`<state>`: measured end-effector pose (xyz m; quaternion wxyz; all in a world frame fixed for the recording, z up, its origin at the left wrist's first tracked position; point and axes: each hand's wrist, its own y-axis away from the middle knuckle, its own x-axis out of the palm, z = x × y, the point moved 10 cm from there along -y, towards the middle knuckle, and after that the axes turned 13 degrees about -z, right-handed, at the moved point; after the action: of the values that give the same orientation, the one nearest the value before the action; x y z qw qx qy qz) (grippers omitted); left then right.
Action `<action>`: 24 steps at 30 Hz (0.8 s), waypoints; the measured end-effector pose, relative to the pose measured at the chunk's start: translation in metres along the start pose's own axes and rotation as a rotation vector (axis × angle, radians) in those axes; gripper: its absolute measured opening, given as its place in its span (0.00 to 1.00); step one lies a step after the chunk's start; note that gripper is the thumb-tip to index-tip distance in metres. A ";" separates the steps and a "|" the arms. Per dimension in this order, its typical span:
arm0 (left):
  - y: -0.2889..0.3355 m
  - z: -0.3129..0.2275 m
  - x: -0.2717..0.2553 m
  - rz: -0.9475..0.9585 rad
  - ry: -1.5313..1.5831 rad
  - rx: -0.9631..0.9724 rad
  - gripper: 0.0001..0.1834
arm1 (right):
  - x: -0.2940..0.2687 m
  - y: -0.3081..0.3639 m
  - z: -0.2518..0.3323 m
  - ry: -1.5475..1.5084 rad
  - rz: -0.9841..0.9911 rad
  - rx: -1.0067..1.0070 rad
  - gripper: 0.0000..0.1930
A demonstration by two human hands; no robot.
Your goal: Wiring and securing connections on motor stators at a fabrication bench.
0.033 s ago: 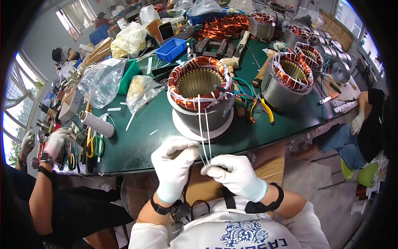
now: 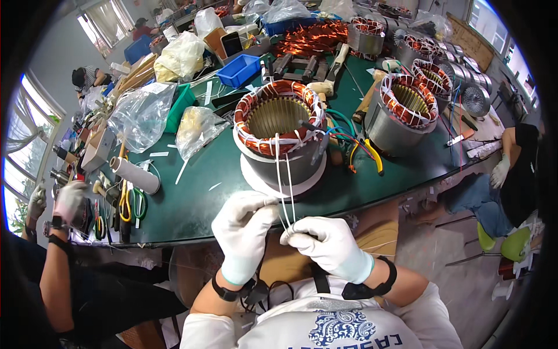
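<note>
A stator [image 2: 270, 166] with copper windings stands upright on a white round pad [image 2: 302, 187] near the table's front edge. Two strands of white lacing cord [image 2: 292, 189] run from the near side of its winding ring down toward me. My right hand [image 2: 330, 243], in a white glove, pinches the lower part of these strands. My left hand [image 2: 241, 235], also gloved, is closed just left of the cord, thumb against forefinger; whether anything is between these fingertips is hidden. Coloured lead wires [image 2: 346, 135] come out at the stator's right side.
Yellow-handled pliers [image 2: 375, 157] and a second stator [image 2: 401, 128] are on the right. A cord spool [image 2: 136, 175], scissors [image 2: 138, 203], plastic bags [image 2: 197, 131] and a blue bin [image 2: 239, 71] occupy the left and back. A co-worker's gloved hand [image 2: 71, 200] is at far left; another person [image 2: 517, 168] sits right.
My hands and the cord stay nearly in place. At the far left, the co-worker's blurred gloved hand has moved slightly left and down.
</note>
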<state>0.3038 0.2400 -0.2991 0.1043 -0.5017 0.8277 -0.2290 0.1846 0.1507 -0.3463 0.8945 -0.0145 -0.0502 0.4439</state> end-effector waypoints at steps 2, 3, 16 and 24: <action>0.009 -0.016 0.007 0.014 -0.338 0.385 0.10 | -0.003 -0.002 0.003 0.017 -0.021 -0.023 0.09; 0.018 -0.026 0.017 0.049 -0.493 0.600 0.12 | -0.006 -0.003 0.006 0.031 -0.042 -0.046 0.09; 0.002 -0.011 0.024 0.417 -0.293 0.101 0.19 | -0.011 0.024 0.063 0.806 -0.011 -0.732 0.12; 0.002 0.016 0.017 0.267 0.213 -0.604 0.15 | -0.037 0.011 0.048 0.636 -0.170 -0.588 0.06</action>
<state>0.3005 0.2218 -0.3136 -0.1067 -0.3705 0.9226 -0.0091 0.1488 0.1269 -0.3023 0.8566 -0.4001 0.1027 0.3092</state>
